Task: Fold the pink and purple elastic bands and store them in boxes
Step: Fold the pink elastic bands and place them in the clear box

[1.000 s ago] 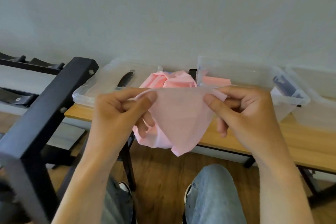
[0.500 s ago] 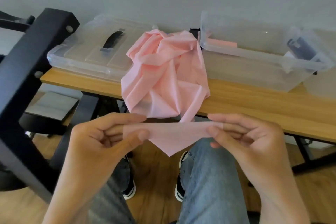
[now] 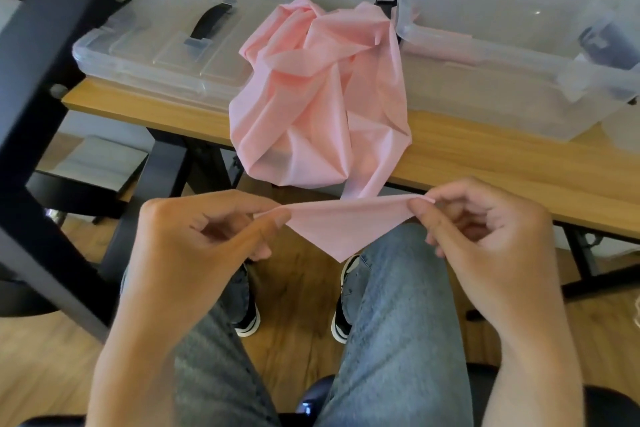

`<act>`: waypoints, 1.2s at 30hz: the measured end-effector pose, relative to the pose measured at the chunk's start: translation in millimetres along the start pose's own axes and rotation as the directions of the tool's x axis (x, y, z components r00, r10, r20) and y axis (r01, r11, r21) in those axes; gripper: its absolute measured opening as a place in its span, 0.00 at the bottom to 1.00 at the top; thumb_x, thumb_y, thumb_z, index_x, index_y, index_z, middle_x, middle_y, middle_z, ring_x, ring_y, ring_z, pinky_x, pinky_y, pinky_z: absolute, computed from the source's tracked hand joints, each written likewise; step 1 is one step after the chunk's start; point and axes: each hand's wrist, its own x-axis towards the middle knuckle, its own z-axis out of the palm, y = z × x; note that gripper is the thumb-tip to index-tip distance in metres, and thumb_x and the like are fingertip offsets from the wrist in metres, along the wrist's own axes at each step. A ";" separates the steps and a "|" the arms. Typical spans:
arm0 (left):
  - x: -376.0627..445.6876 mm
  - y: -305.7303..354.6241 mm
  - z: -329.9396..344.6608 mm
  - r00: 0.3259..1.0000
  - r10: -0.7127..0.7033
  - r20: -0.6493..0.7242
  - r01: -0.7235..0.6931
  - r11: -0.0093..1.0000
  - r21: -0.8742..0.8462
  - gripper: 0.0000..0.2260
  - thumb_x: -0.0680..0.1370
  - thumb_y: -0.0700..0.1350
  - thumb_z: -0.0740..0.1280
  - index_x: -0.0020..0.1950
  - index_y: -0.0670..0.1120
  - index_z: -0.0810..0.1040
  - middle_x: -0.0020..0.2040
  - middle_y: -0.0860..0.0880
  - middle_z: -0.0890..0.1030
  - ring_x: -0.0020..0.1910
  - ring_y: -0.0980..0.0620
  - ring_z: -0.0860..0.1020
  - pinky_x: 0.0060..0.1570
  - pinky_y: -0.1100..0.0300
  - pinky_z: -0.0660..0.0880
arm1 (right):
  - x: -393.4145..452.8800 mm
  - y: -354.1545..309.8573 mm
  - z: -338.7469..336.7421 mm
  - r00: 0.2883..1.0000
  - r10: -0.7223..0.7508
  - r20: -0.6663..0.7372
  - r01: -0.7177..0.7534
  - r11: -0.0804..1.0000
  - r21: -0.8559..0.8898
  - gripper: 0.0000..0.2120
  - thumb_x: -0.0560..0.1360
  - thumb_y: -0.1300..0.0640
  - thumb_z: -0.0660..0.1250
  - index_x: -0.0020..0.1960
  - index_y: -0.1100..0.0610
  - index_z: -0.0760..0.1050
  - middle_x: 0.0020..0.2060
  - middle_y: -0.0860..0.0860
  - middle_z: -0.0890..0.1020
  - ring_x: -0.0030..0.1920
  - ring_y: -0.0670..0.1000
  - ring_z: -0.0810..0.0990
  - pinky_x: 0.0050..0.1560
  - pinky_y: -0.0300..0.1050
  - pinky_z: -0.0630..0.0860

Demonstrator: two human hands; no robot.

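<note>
head view: the left hand [image 3: 194, 236] pinches one corner of the pink elastic band [image 3: 322, 97] between thumb and forefinger, and the right hand [image 3: 481, 236] pinches the other corner the same way, so the end hangs taut between them as a downward triangle above the knees. the rest of the band lies crumpled on the wooden table [image 3: 485, 163], spilling over its front edge, between a closed clear box [image 3: 156, 55] on the left and an open clear box [image 3: 485, 87] on the right
</note>
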 end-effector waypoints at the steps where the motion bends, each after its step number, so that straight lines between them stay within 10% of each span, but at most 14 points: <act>1: -0.4 0.2 0.1 1.000 -0.009 0.006 0.009 1.000 -0.011 0.08 0.74 0.47 0.74 0.51 0.49 0.87 0.32 0.56 0.84 0.29 0.54 0.83 0.34 0.57 0.82 | -0.5 0.7 -1.1 1.000 -0.001 -0.002 0.001 1.000 0.004 0.03 0.77 0.52 0.71 0.45 0.48 0.82 0.30 0.46 0.82 0.30 0.49 0.81 0.33 0.36 0.75; 11: -3.5 1.9 9.3 0.992 -0.111 -0.060 0.090 0.957 -0.276 0.09 0.71 0.41 0.75 0.51 0.46 0.86 0.42 0.52 0.88 0.40 0.51 0.87 0.41 0.59 0.84 | -5.0 -1.7 2.0 0.987 0.159 -0.008 -0.139 0.884 0.446 0.05 0.74 0.59 0.71 0.49 0.58 0.83 0.40 0.51 0.89 0.43 0.52 0.89 0.41 0.40 0.84; 18: -4.6 0.7 11.5 0.991 -0.123 -0.053 0.101 0.948 -0.302 0.10 0.71 0.40 0.76 0.51 0.46 0.86 0.44 0.53 0.88 0.44 0.52 0.87 0.44 0.64 0.83 | -6.5 3.3 1.0 0.989 0.149 0.010 -0.139 0.894 0.427 0.05 0.78 0.65 0.69 0.50 0.57 0.82 0.34 0.54 0.87 0.34 0.55 0.88 0.35 0.43 0.83; 23: -4.1 3.9 17.7 0.976 -0.173 -0.131 0.114 0.923 -0.367 0.07 0.72 0.43 0.74 0.48 0.45 0.85 0.41 0.51 0.88 0.40 0.51 0.87 0.40 0.63 0.83 | -5.7 2.6 1.2 0.987 0.146 0.060 -0.156 0.835 0.527 0.04 0.80 0.62 0.69 0.51 0.61 0.82 0.43 0.55 0.89 0.47 0.56 0.89 0.47 0.45 0.84; 36: -1.9 -5.0 19.7 0.980 -0.195 -0.041 0.191 0.978 -0.082 0.13 0.69 0.41 0.78 0.53 0.50 0.87 0.46 0.59 0.87 0.44 0.61 0.86 0.46 0.66 0.82 | -0.3 15.3 6.4 0.989 0.146 0.007 -0.145 0.977 0.155 0.15 0.75 0.59 0.75 0.58 0.44 0.82 0.47 0.33 0.86 0.48 0.38 0.86 0.50 0.30 0.79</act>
